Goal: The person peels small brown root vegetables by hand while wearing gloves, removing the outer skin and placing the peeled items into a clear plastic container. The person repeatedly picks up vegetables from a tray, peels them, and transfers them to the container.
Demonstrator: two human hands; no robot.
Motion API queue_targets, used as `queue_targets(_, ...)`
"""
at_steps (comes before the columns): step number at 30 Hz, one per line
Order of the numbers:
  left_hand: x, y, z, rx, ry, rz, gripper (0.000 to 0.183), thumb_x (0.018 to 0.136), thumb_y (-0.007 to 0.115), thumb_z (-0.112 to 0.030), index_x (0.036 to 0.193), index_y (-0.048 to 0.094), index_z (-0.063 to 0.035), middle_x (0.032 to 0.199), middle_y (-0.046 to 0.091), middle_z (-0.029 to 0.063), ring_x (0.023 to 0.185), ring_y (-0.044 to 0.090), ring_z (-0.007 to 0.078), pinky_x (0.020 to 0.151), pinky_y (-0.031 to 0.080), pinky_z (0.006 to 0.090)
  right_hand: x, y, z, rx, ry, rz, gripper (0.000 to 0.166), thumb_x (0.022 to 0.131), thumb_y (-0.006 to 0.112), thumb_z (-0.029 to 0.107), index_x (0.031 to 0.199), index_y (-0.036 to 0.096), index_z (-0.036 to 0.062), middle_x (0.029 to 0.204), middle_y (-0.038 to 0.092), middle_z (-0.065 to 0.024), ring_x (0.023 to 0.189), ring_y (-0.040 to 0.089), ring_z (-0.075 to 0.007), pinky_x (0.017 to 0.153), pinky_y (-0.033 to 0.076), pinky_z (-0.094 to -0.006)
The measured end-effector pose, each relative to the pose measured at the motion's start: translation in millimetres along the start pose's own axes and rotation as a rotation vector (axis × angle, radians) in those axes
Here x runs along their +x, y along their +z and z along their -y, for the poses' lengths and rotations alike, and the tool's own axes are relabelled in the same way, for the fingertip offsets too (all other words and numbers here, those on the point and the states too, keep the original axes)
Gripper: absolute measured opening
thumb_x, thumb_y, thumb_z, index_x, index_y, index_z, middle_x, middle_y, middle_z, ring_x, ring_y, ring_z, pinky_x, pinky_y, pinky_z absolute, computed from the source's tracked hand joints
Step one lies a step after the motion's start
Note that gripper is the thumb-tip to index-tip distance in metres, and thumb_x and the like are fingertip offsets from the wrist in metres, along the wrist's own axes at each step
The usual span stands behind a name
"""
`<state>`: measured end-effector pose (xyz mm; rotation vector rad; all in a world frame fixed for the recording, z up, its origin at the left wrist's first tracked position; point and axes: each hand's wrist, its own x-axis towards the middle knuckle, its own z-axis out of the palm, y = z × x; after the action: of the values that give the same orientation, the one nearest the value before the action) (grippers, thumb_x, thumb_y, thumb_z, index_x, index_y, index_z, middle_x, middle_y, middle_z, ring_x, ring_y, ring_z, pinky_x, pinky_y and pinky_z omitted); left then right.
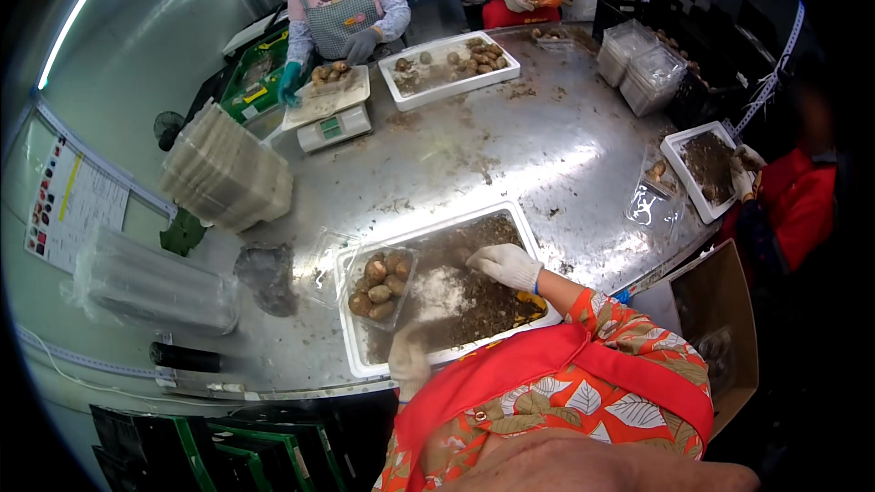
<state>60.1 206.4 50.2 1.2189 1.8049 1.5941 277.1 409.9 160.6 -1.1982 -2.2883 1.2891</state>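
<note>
A white foam tray [533, 235] in front of me holds dark soil and a pale bare patch. At its left side sits a clear plastic punnet [408, 292] with several brown tubers [380, 294], perhaps small taro. My right hand [507, 266], in a white knit glove, reaches over the soil, its fingertips close to a blurred tuber [459, 257]; whether it grips anything is unclear. My left hand [409, 358], also gloved and blurred by motion, is at the tray's near edge below the punnet. Its fingers cannot be made out. Something yellow [530, 301] lies in the tray's right corner.
Stacked clear punnets [229, 167] stand at left near a wrapped plastic bundle [154, 283] and a dark plastic bag [265, 278]. Across the metal table [437, 143], a co-worker uses a scale [335, 126] beside another foam tray [437, 92]. A cardboard box [742, 342] stands at right.
</note>
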Motion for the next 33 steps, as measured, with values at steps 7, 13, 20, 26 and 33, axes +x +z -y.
queue_targets(7,0,-1,-2,0.009,-0.017,0.026,0.044,0.099,0.056,-0.042,0.109,0.064,-0.0002,0.082,0.064,0.0045,0.071,0.059,0.0112,0.066,0.05,0.0246,4,1,-7,0.001,-0.023,0.004,0.037,0.093,0.052,0.034,0.113,0.07,0.0092,0.106,0.07,-0.0176,0.102,0.066,-0.0343,0.091,0.05,-0.0393)
queue_targets(13,1,-2,-1,0.044,-0.034,0.012,0.046,0.099,0.056,-0.044,0.108,0.065,0.0002,0.079,0.065,0.0049,0.068,0.06,0.012,0.063,0.05,0.0253,3,1,-8,-0.038,-0.076,-0.009,0.035,0.088,0.057,0.026,0.117,0.069,0.0109,0.112,0.07,-0.016,0.105,0.066,-0.0322,0.095,0.05,-0.0366)
queue_targets(20,2,-4,-5,0.137,0.059,0.002,0.045,0.098,0.058,-0.042,0.107,0.065,0.0008,0.074,0.065,0.0057,0.064,0.06,0.0132,0.061,0.05,0.0267,3,1,-9,-0.048,-0.043,0.004,0.036,0.085,0.058,0.023,0.117,0.07,0.0117,0.113,0.07,-0.0156,0.105,0.066,-0.031,0.096,0.05,-0.0354)
queue_targets(26,2,-6,-22,0.151,-0.14,0.072,0.03,0.092,0.056,-0.027,0.107,0.069,-0.0047,0.1,0.07,0.0169,0.093,0.067,0.0353,0.084,0.051,0.0407,3,2,-11,-0.06,-0.049,0.003,0.035,0.087,0.058,0.025,0.117,0.069,0.011,0.113,0.07,-0.0156,0.105,0.066,-0.0316,0.095,0.05,-0.0356)
queue_targets(33,0,-7,-20,0.137,-0.159,0.07,0.03,0.093,0.056,-0.026,0.107,0.068,-0.0036,0.102,0.07,0.0167,0.095,0.067,0.0346,0.086,0.051,0.0403,4,2,-10,-0.037,-0.049,0.003,0.037,0.092,0.054,0.034,0.115,0.069,0.0093,0.11,0.07,-0.0167,0.104,0.066,-0.0328,0.093,0.05,-0.0376)
